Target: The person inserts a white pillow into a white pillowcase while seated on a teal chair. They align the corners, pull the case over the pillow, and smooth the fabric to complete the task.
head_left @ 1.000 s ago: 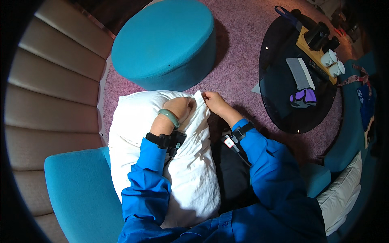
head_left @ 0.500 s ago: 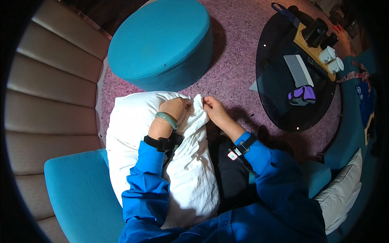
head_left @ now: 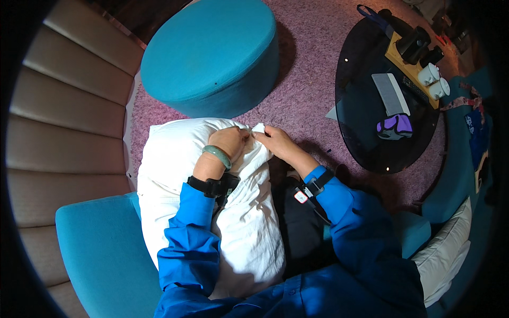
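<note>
A plump white pillow (head_left: 175, 159) in a loose, wrinkled pillowcase lies across my lap and the seat. My left hand (head_left: 227, 143), with a green bangle at the wrist, is closed on the fabric near the pillow's far edge. Just right of it, my right hand (head_left: 278, 142) pinches a raised fold of the pillowcase (head_left: 260, 128) between thumb and fingers. The two hands are close together but apart. The fingertips of my left hand are partly hidden by the hand itself.
A round teal ottoman (head_left: 207, 53) stands beyond the pillow on the pinkish carpet (head_left: 313, 63). To the right, a dark oval table (head_left: 360, 106) carries a wooden tray (head_left: 395, 52), white cups (head_left: 428, 74) and a purple-grey pouch (head_left: 395, 127). White pillows (head_left: 445, 254) lie at the lower right.
My right hand has shifted slightly left toward my left hand, bringing the pinched fold of pillowcase with it. My left hand stays nearly where it was.
</note>
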A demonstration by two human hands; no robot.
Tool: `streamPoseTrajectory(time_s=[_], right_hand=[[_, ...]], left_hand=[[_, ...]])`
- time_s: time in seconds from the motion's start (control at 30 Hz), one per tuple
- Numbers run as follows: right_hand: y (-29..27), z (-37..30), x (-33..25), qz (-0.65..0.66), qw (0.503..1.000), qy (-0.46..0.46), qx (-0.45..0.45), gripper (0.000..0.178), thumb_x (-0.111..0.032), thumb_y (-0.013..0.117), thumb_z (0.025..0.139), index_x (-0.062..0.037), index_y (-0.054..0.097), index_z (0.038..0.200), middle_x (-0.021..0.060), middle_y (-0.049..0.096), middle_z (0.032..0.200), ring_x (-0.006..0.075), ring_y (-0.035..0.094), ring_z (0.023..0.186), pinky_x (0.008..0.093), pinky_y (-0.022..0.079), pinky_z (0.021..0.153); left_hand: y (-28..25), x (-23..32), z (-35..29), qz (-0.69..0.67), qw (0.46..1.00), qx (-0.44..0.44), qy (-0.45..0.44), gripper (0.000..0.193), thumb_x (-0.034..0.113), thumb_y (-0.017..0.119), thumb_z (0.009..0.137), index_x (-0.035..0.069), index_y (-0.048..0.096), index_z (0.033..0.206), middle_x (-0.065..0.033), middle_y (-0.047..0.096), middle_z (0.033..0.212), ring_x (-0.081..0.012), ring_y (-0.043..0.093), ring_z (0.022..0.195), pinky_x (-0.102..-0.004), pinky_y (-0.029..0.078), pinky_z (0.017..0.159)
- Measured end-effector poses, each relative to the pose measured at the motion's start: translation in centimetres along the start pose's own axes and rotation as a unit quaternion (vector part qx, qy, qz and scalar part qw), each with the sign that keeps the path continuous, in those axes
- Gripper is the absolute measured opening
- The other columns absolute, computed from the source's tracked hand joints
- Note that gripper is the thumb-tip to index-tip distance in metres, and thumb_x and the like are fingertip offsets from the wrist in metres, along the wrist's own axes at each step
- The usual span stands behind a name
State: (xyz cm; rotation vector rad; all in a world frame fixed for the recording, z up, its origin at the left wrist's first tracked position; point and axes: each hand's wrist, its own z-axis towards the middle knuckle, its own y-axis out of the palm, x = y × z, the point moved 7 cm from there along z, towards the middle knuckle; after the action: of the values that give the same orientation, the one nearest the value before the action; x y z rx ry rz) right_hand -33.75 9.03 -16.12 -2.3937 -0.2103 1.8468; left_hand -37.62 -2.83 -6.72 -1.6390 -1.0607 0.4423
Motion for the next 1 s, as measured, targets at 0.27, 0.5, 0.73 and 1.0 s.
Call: streamPoseTrajectory(time_s=[0.27, 0.5, 0.73, 1.0], right_hand=[[-4.8, 3.8, -4.3, 0.044, 0.987, -0.068, 0.142, 0.039, -0.034, 0.058, 0.086, 0.0014, 0.062, 0.103, 0.0234, 0.068, 0.094, 0.0389, 0.067, 0.088, 0.044, 0.051, 0.076], [-7.1, 7.1, -8.0, -0.067, 0.985, -0.064, 0.144, 0.037, -0.031, 0.056, 0.087, 0.0042, 0.062, 0.096, 0.0226, 0.066, 0.088, 0.0311, 0.065, 0.084, 0.0419, 0.049, 0.075], [-6.9, 6.7, -7.6, -0.094, 0.983, -0.062, 0.146, 0.038, -0.034, 0.055, 0.086, 0.0037, 0.06, 0.093, 0.027, 0.064, 0.091, 0.0421, 0.062, 0.086, 0.0459, 0.048, 0.077], [-5.3, 8.1, -4.1, -0.059, 0.984, -0.092, 0.139, 0.031, -0.028, 0.06, 0.087, 0.0016, 0.064, 0.096, 0.0222, 0.068, 0.089, 0.0337, 0.066, 0.082, 0.0417, 0.05, 0.074]], left_hand=[[-5.9, 3.7, -3.1, -0.067, 0.964, 0.219, 0.134, 0.022, 0.01, 0.065, 0.081, 0.011, 0.069, 0.103, -0.0115, 0.064, 0.106, -0.0334, 0.061, 0.099, -0.0435, 0.048, 0.084], [-4.5, 6.0, -7.9, 0.148, 0.97, 0.186, 0.046, 0.047, 0.027, 0.075, 0.074, 0.011, 0.06, 0.116, -0.0077, 0.057, 0.113, -0.0282, 0.052, 0.107, -0.0422, 0.042, 0.089], [-2.7, 4.4, -7.9, 0.208, 0.972, 0.107, 0.022, 0.014, 0.018, 0.062, 0.083, 0.008, 0.062, 0.092, -0.0063, 0.064, 0.092, -0.0255, 0.057, 0.093, -0.0394, 0.045, 0.081], [-4.9, 5.9, -10.3, 0.008, 0.983, 0.096, 0.155, 0.01, 0.007, 0.064, 0.081, 0.005, 0.058, 0.089, -0.0123, 0.061, 0.082, -0.0326, 0.057, 0.083, -0.042, 0.049, 0.073]])
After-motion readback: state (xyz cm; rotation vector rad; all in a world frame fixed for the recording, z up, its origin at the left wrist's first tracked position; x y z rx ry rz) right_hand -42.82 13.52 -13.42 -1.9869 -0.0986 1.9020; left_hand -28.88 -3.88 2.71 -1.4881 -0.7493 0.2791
